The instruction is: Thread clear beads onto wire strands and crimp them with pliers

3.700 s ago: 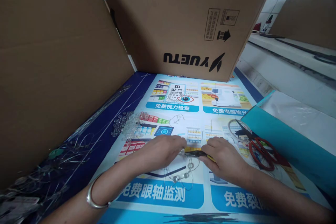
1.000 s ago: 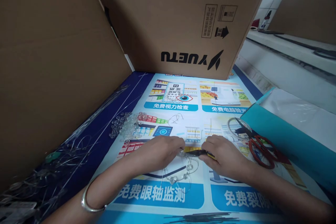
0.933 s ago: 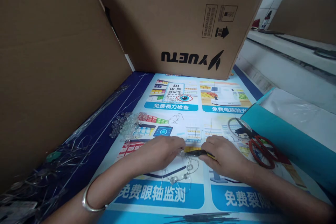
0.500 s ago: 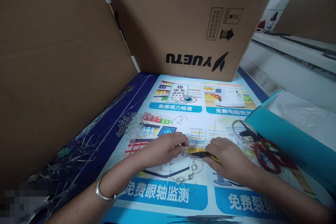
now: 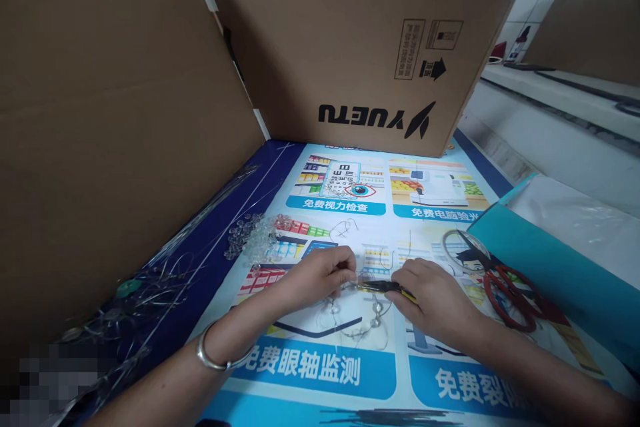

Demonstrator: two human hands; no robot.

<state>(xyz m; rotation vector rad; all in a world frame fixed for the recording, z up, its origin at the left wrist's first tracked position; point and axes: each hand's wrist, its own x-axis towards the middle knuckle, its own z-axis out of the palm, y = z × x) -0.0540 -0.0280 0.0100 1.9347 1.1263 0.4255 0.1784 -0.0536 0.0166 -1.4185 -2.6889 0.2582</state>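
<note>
My right hand [image 5: 429, 292] is closed around a pair of pliers [image 5: 381, 286] with dark jaws and yellow-and-black handles. Their tips point left and meet the fingers of my left hand [image 5: 327, 275]. Thumb and forefinger of that hand are pinched on one end of a beaded wire [image 5: 376, 321]. The wire hangs in a loose loop below both hands, with several clear round beads on it. Exactly what the jaws touch is too small to make out.
A pile of clear beads [image 5: 255, 240] lies left of my hands. Red-handled scissors [image 5: 510, 290] and a teal box [image 5: 560, 260] are at the right. Cut wires [image 5: 390, 417] lie at the front edge, more wires [image 5: 155, 287] at left. Cardboard [image 5: 350, 47] stands behind.
The pliers have risen slightly and lie more level. The beaded loop has swung up and to the right, and my left fingers have shifted slightly left.
</note>
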